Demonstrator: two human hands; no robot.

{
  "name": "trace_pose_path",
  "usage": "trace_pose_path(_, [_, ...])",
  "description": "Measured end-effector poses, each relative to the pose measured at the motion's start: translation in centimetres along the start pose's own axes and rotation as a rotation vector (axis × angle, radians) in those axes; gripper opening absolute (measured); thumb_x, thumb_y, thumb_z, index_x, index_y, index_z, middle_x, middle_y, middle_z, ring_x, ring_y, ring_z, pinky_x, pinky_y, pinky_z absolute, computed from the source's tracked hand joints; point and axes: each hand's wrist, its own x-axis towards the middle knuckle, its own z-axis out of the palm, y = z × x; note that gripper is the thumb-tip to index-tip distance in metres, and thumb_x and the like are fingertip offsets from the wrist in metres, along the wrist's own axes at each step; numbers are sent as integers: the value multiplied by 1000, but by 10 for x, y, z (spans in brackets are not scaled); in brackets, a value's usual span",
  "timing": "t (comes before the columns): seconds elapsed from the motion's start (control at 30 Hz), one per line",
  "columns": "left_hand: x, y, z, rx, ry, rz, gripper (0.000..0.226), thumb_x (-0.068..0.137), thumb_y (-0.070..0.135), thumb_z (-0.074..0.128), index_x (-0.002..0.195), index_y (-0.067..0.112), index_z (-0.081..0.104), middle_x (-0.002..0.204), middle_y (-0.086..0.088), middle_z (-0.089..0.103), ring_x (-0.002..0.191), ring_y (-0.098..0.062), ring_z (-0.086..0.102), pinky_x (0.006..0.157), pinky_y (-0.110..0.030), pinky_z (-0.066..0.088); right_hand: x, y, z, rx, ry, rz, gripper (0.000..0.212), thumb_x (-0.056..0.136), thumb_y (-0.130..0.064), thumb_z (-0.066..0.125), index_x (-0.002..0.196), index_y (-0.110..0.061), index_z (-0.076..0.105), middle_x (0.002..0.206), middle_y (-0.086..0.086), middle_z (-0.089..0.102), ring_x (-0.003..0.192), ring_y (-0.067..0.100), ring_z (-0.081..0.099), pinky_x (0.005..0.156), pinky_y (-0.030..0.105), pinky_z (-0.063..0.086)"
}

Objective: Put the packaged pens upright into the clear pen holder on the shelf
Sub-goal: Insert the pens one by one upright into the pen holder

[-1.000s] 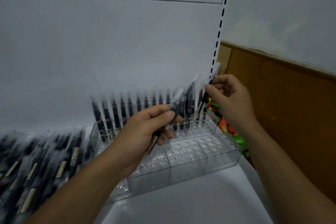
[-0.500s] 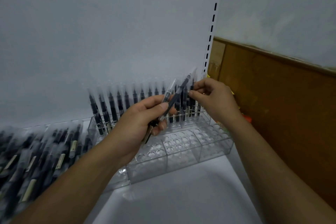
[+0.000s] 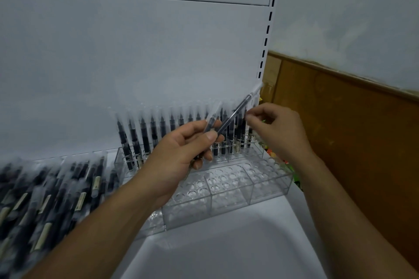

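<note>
A clear pen holder (image 3: pixel 229 199) with rows of round holes stands on the white shelf (image 3: pixel 226 249). Its back row is filled with upright packaged pens (image 3: pixel 145 136); the front rows of holes show no pens. My left hand (image 3: pixel 179 156) grips two packaged pens (image 3: pixel 235 112) above the holder, tilted up to the right. My right hand (image 3: pixel 278 131) is over the holder's right end. Its thumb and forefinger pinch the top of a standing packaged pen (image 3: pixel 249 135) in the back row.
A pile of loose packaged pens (image 3: pixel 47 197) lies at the left on the shelf. The white back panel and slotted upright (image 3: pixel 267 31) stand behind. A brown wooden wall panel (image 3: pixel 353 133) and some colourful items (image 3: pixel 273 154) are to the right.
My right hand carried one pen from the left hand's bunch down to the right end of the back row. The left hand stays over the holder with two pens.
</note>
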Motion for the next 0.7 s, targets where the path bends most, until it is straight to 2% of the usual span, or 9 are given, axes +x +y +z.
trace_pose_path(0.07, [0, 0, 0, -6, 6, -5, 30, 87, 20, 61, 117, 19, 65, 97, 3, 75, 60, -2, 55, 51, -15, 42, -4, -9, -3, 218, 14, -35, 11, 93, -27, 63, 89, -23, 73, 80, -7, 69, 70, 7, 61, 63, 27, 53])
trace_pose_path(0.13, [0, 0, 0, -5, 16, -11, 28, 89, 20, 61, 117, 20, 65, 98, 2, 74, 59, -3, 54, 51, -15, 41, -8, -21, -4, 474, -118, -26, 16, 97, -24, 58, 88, -20, 71, 81, -2, 70, 62, 6, 56, 55, 22, 45])
trace_pose_path(0.23, [0, 0, 1, 10, 18, -9, 26, 90, 20, 60, 116, 22, 64, 96, 3, 74, 61, -3, 54, 52, -16, 41, -12, -28, -1, 723, -244, 8, 14, 95, -18, 57, 95, -13, 70, 78, -6, 68, 62, 8, 55, 53, 19, 42])
trace_pose_path(0.37, [-1, 0, 2, 47, 10, -6, 22, 92, 23, 57, 112, 22, 65, 93, 3, 74, 62, -3, 57, 52, -16, 42, -10, -33, 1, 866, -203, 77, 9, 86, -20, 63, 90, -13, 68, 81, -3, 71, 62, 7, 57, 53, 18, 44])
trace_pose_path(0.43, [-1, 1, 1, 27, 12, -8, 22, 94, 25, 54, 110, 21, 67, 91, 3, 74, 61, -4, 57, 50, -16, 42, -7, -31, -4, 951, -87, 107, 6, 91, -16, 61, 88, -14, 66, 84, 0, 72, 60, 6, 56, 51, 17, 44])
trace_pose_path(0.5, [-1, 1, 1, 8, 15, -15, 24, 95, 26, 52, 112, 20, 68, 89, 4, 73, 59, -4, 56, 49, -15, 42, -2, -25, -12, 921, 110, 128, 9, 94, -17, 60, 88, -16, 67, 81, -3, 72, 59, 5, 55, 50, 15, 44])
trace_pose_path(0.57, [-1, 2, 1, 15, 12, -15, 24, 96, 24, 51, 112, 20, 68, 88, 4, 73, 59, -5, 55, 49, -15, 42, 1, -17, -17, 735, 261, 114, 8, 94, -19, 61, 90, -16, 67, 77, -7, 70, 58, 3, 54, 50, 15, 43])
trace_pose_path(0.7, [-1, 1, 1, 23, 4, -7, 24, 96, 21, 51, 112, 19, 68, 86, 3, 73, 59, -6, 55, 50, -15, 42, 6, -1, -7, 371, 261, 27, 5, 92, -23, 66, 94, -20, 68, 81, -8, 67, 70, 6, 61, 62, 23, 53])
